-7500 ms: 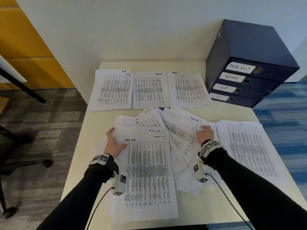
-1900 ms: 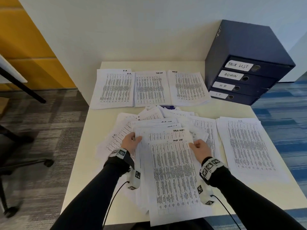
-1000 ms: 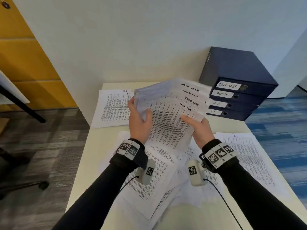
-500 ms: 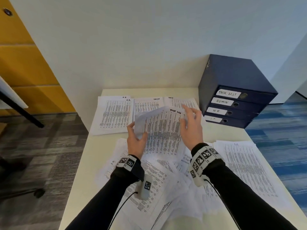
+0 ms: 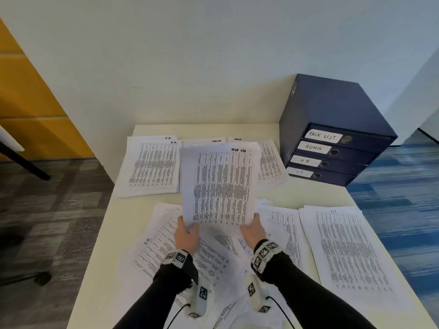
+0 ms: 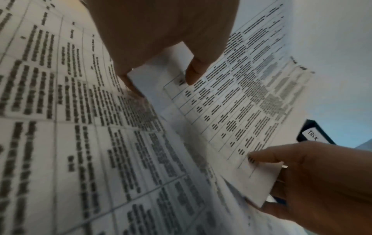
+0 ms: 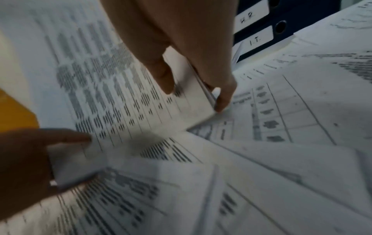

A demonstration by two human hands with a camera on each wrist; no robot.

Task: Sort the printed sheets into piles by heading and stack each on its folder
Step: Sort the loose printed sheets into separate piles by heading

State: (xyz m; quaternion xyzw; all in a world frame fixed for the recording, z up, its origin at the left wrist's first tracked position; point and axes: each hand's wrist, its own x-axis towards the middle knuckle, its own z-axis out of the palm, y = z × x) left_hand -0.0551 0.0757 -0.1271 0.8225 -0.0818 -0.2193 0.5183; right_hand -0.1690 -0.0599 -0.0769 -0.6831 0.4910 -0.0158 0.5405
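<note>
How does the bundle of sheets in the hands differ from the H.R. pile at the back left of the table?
The held bundle is headed TASK LIST; the H.R. pile is headed H.R. The held bundle is raised, pinched at its near corners by the left hand and right hand; the H.R. pile lies flat, untouched. Both carry printed tables.

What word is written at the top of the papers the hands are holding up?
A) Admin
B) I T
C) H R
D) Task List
D. The bundle of sheets pinched at its bottom corners by the left hand and the right hand has "TASK LIST" written at its top right corner.
</note>
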